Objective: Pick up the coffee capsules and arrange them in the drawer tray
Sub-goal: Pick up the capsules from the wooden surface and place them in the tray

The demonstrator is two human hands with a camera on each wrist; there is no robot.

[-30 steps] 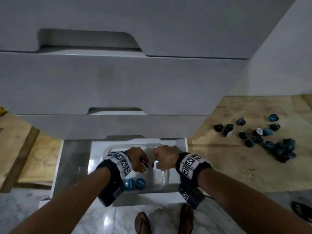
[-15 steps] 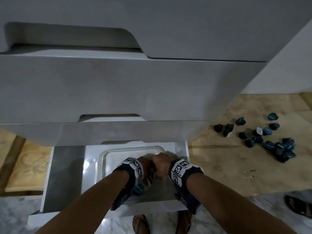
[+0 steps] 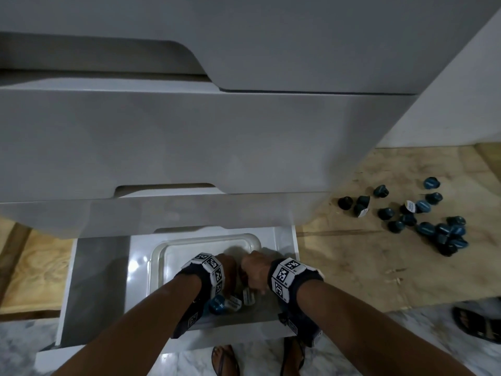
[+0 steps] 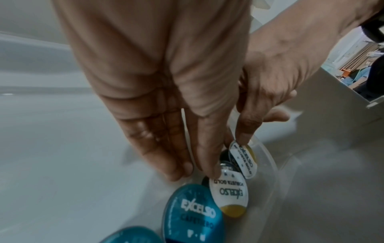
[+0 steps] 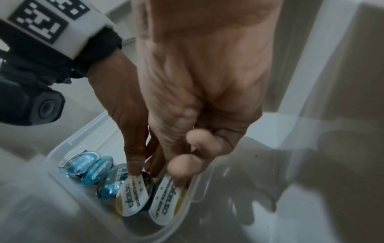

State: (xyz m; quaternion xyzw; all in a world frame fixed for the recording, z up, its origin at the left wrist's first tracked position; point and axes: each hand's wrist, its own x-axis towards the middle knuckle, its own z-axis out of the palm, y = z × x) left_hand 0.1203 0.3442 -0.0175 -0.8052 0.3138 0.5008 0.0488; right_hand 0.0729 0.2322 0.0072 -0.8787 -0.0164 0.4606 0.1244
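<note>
A clear plastic tray (image 3: 158, 257) lies in the open bottom drawer (image 3: 95, 280). Both hands reach into its near right corner. A row of blue-lidded capsules (image 5: 97, 171) stands along the tray wall, followed by two white-and-yellow-lidded capsules. My left hand (image 4: 193, 167) has straight fingers, and one fingertip touches the rim of the first white-lidded capsule (image 4: 228, 192). My right hand (image 5: 180, 169) has curled fingers and pinches the top edge of the second white-lidded capsule (image 5: 166, 200), which leans against the tray's end wall. Several loose blue and black capsules (image 3: 433, 229) lie on the plywood floor to the right.
Closed grey drawer fronts (image 3: 189, 137) overhang the open drawer from above. My sandalled feet (image 3: 225, 359) stand on marble just below the drawer front. Another sandal (image 3: 477, 324) lies at the right edge. Plywood sheets (image 3: 35, 267) flank the cabinet.
Both hands have come down from above the tray's middle into its near right corner. The two white-lidded capsules that they carried now stand in the row beside the blue ones.
</note>
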